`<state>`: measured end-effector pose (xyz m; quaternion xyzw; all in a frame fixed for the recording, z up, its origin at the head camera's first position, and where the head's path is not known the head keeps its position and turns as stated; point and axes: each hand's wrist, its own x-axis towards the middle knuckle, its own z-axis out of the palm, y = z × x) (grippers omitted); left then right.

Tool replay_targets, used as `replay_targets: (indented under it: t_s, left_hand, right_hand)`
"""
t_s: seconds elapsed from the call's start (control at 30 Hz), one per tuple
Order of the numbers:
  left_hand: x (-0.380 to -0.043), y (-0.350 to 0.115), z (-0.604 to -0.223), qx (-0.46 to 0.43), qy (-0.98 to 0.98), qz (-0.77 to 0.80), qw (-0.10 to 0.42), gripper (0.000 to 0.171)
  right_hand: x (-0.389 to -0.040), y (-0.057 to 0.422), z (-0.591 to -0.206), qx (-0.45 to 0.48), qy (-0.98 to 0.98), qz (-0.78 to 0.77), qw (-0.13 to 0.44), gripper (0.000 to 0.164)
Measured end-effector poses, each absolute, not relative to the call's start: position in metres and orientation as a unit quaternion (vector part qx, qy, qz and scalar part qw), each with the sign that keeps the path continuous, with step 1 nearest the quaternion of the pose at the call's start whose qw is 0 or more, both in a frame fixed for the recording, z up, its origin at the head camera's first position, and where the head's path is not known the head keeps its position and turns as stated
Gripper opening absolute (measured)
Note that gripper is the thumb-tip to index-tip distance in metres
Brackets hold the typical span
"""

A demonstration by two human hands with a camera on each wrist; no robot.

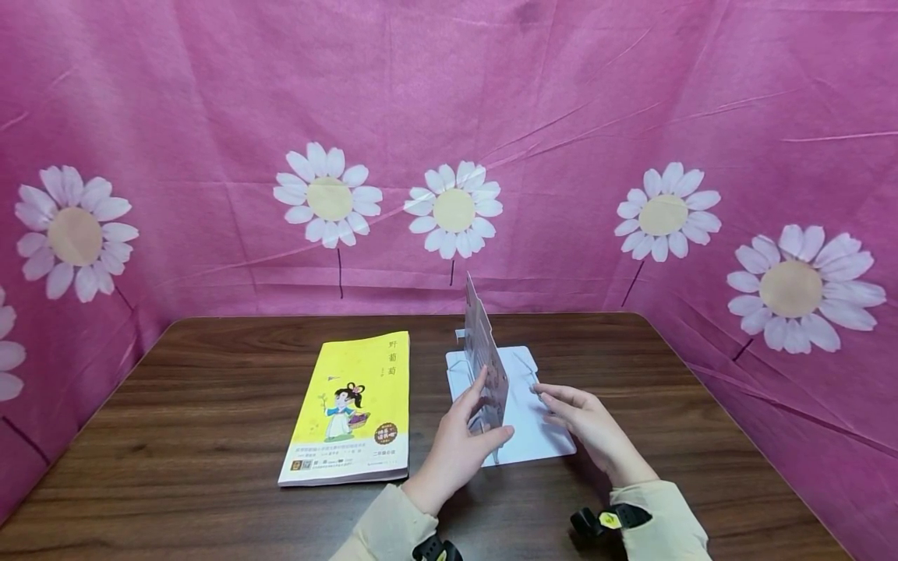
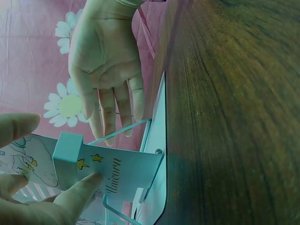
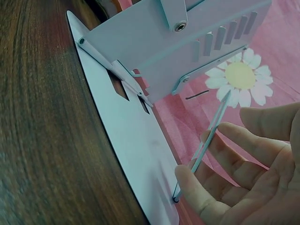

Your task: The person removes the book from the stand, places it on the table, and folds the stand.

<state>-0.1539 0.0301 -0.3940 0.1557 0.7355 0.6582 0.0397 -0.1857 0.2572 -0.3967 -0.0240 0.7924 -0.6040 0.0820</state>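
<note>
A folding metal book stand [image 1: 522, 382] lies with its pale base on the table, its printed panel [image 2: 126, 171] standing up on edge. The left wrist view shows stars and "Unicorn" lettering on that panel. My left hand [image 1: 459, 444] grips the panel near its front edge, thumb on one side and fingers on the other. At the right of the base, my right hand [image 1: 592, 425] touches a thin wire prop [image 3: 206, 145] with its fingers. The thumb stands apart from the wire, and the fingers look fairly straight in the left wrist view.
To the left of the stand, a yellow paperback book [image 1: 351, 413] lies face up on the dark wooden table [image 1: 210, 389]. A pink cloth [image 1: 547, 93] with white daisies hangs behind and beside the table.
</note>
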Motion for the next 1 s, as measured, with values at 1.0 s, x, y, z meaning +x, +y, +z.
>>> replay_targets:
  t_s: [1.0]
  left_hand:
    - [-0.1543,0.0301,-0.3959,0.162,0.726,0.667,0.048,0.079]
  right_hand:
    - [-0.1875,0.2481,-0.4036,-0.103,0.840,-0.501,0.180,0.049]
